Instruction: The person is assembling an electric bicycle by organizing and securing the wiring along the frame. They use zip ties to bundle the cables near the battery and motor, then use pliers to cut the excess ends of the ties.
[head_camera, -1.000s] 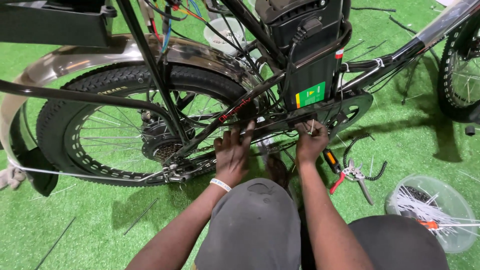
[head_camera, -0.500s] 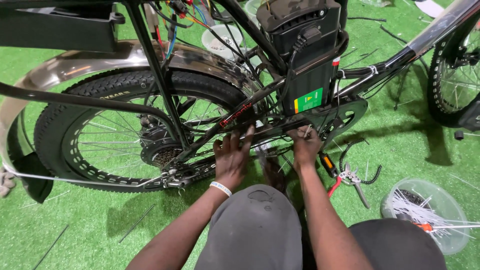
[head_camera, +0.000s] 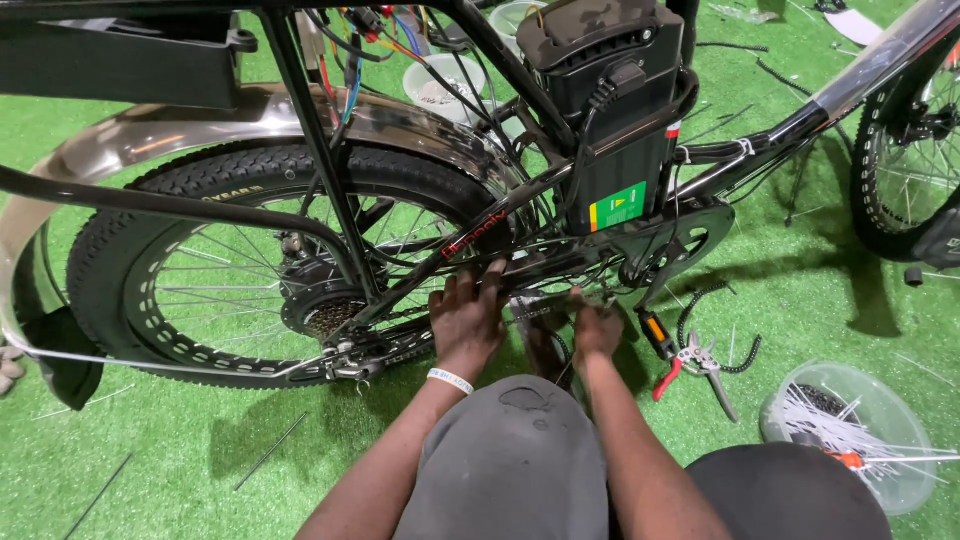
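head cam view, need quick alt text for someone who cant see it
Seen from above, a person's left hand and right hand work at the chain low on a black electric bicycle's frame, beside its rear wheel and under the battery pack. Red-handled cutters and a tub of white cable ties lie on green artificial turf.

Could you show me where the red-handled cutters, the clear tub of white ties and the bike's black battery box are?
Red-handled cutters (head_camera: 690, 362), head view, on the metal pivot.
Clear tub of white ties (head_camera: 882, 420), head view, on its right wall.
Black battery box (head_camera: 610, 130), head view, on its front face.
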